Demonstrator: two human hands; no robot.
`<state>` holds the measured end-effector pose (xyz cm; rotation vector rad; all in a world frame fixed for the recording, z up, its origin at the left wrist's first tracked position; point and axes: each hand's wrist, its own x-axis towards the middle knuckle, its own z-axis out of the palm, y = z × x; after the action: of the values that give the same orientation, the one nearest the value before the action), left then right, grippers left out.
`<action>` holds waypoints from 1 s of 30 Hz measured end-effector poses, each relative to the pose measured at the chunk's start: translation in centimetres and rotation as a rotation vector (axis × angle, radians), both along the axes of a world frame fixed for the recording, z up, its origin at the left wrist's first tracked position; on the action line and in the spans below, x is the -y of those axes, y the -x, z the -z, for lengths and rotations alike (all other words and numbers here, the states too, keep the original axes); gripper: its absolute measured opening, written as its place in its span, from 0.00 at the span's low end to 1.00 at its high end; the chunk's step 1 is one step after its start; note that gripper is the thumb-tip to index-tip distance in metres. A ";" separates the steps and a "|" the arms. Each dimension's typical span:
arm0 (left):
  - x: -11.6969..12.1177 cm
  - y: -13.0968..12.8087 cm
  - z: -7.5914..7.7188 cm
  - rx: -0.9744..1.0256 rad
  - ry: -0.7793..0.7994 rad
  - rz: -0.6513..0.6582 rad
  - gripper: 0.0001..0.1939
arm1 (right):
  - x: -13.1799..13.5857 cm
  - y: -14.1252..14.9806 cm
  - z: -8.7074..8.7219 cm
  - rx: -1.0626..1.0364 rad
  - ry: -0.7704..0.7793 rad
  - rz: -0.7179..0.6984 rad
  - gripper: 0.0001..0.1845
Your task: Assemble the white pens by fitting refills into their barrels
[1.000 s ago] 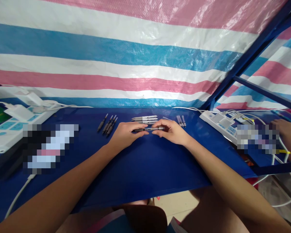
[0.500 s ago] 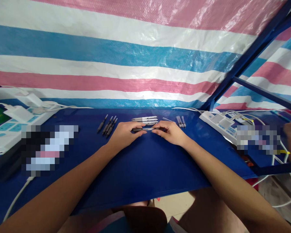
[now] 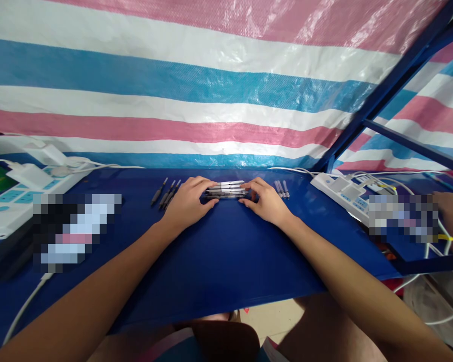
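Note:
My left hand (image 3: 191, 202) and my right hand (image 3: 266, 202) are at opposite ends of a row of pens on the blue table. The nearest pen (image 3: 228, 196), dark with a clear middle, lies across between my thumbs and fingertips. Just behind it are several light-grey and white pens (image 3: 229, 184), side by side and parallel. Left of my left hand lie several dark-gripped pen parts with thin refills (image 3: 159, 192), partly covered by that hand. Beyond my right hand are several clear tubes with grey ends (image 3: 282, 190).
A white power strip (image 3: 5, 201) with plugs and a blurred phone-like item (image 3: 77, 229) on a cable are at the left. Another power strip (image 3: 342, 191) stands at the right, near a blue metal frame (image 3: 362, 115). Another person's hand (image 3: 451, 211) shows at the right edge.
The pen held between my hands has moved away from me, up against the row of pens. My fingers have spread wider around the row's ends.

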<state>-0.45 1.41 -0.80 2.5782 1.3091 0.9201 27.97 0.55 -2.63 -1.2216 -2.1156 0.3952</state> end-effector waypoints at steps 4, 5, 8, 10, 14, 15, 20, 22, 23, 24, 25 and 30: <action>0.0 0.1 0.1 -0.013 0.026 -0.001 0.17 | 0.0 -0.3 -0.1 -0.007 -0.003 0.002 0.16; 0.0 0.1 0.1 -0.015 0.032 -0.004 0.17 | 0.0 -0.3 -0.1 -0.010 -0.006 0.003 0.16; 0.1 0.0 0.1 -0.012 0.052 -0.011 0.16 | -0.1 -0.3 0.0 -0.013 -0.008 0.015 0.15; 0.1 0.0 0.3 0.005 0.068 -0.007 0.15 | -0.2 -0.3 0.1 -0.014 -0.002 0.027 0.15; 0.1 0.0 0.5 0.045 0.081 -0.001 0.13 | -0.3 -0.5 0.2 -0.017 0.015 0.038 0.13; 0.0 0.0 0.5 0.053 0.083 -0.003 0.13 | -0.4 -0.5 0.2 -0.020 0.017 0.038 0.13; -0.1 0.0 0.4 0.101 0.097 -0.011 0.11 | -0.6 -0.6 0.3 -0.030 0.025 0.042 0.12; -0.1 -0.1 0.4 0.114 0.100 -0.001 0.11 | -0.6 -0.7 0.3 -0.027 0.032 0.052 0.13; 0.0 -0.1 0.5 0.120 0.100 0.004 0.10 | -0.6 -0.7 0.4 -0.025 0.035 0.055 0.13; 0.0 -0.1 0.5 0.124 0.096 0.007 0.10 | -0.6 -0.7 0.4 -0.027 0.036 0.056 0.14; 0.0 -0.1 0.4 0.122 0.082 0.005 0.10 | -0.5 -0.6 0.4 -0.029 0.036 0.054 0.14; 0.0 1.0 -0.8 -0.144 -0.046 -0.080 0.14 | -0.2 -0.4 0.0 -0.052 0.010 0.052 0.13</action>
<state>-1.41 1.38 0.02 2.6901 1.4535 0.7987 28.41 0.75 -2.63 -1.2559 -2.0361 0.4104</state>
